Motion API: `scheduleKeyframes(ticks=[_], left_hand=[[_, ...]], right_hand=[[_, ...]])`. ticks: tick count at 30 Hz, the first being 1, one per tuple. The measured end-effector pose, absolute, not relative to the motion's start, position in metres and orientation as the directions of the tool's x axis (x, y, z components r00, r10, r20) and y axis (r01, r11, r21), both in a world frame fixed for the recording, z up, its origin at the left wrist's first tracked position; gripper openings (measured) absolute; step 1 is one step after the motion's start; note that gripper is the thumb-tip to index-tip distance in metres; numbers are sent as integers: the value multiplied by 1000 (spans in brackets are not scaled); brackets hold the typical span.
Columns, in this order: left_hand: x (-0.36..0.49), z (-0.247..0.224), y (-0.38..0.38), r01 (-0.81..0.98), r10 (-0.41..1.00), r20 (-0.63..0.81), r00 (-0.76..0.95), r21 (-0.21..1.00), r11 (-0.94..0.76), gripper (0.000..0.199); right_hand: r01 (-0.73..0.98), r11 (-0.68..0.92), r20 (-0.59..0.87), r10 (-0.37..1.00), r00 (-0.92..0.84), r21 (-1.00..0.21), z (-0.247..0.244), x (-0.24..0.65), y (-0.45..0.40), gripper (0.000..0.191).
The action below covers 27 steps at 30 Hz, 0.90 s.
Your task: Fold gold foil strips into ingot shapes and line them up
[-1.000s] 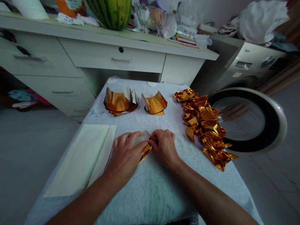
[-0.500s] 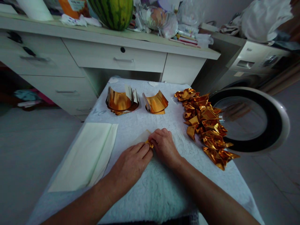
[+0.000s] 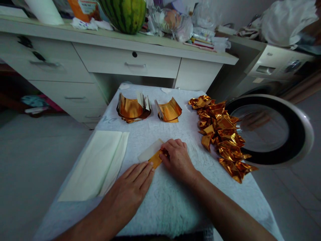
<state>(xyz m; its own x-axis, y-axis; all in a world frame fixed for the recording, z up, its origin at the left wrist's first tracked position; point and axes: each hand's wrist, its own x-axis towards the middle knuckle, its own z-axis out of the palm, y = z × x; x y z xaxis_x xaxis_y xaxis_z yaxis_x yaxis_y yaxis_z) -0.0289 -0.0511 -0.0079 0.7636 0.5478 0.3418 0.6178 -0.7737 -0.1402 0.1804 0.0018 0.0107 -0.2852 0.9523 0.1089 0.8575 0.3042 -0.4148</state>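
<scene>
A sheet of gold foil paper, partly folded over so that a pale strip shows beyond it, lies on the cloth-covered table between my hands. My left hand rests flat with fingers stretched, its fingertips on the near left end of the gold band. At the other end, my right hand has its thumb and curled fingers closed on the paper. Two curved stacks of gold paper, a larger one and a smaller one, stand beyond. Folded gold paper pieces are heaped on the right.
Folded pale paper sheets lie left on the table. A washing machine's open round door juts in beside the right edge. Behind is a drawer cabinet topped with a watermelon, plastic bags and other items.
My left hand has slid down-left along the paper and flattened, uncovering the gold band. My right hand stays at the upper right end. The view has shifted slightly.
</scene>
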Motion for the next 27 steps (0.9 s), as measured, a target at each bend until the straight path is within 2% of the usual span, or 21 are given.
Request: scheduleKeyframes(ticks=[6,10,16,21,27], left_hand=[[-39,0,-54,599,527,340,779,-158,-785,46],[-36,3,-50,595,522,361,773,-127,-794,42],[-30,1,-43,582,511,411,755,-60,-811,37],[-27,-1,-40,583,538,339,771,-40,-811,37],[-24,-4,-43,590,542,295,787,-103,-800,38]], right_hand=[[872,335,111,942,-317,-357,10,179,-5,41],[884,341,120,940,-319,-319,9,177,-7,51],[885,324,104,946,-308,-335,8,177,-8,48],[872,296,62,953,-296,-389,10,178,-6,43],[862,279,63,958,-279,-423,8,184,-2,33]])
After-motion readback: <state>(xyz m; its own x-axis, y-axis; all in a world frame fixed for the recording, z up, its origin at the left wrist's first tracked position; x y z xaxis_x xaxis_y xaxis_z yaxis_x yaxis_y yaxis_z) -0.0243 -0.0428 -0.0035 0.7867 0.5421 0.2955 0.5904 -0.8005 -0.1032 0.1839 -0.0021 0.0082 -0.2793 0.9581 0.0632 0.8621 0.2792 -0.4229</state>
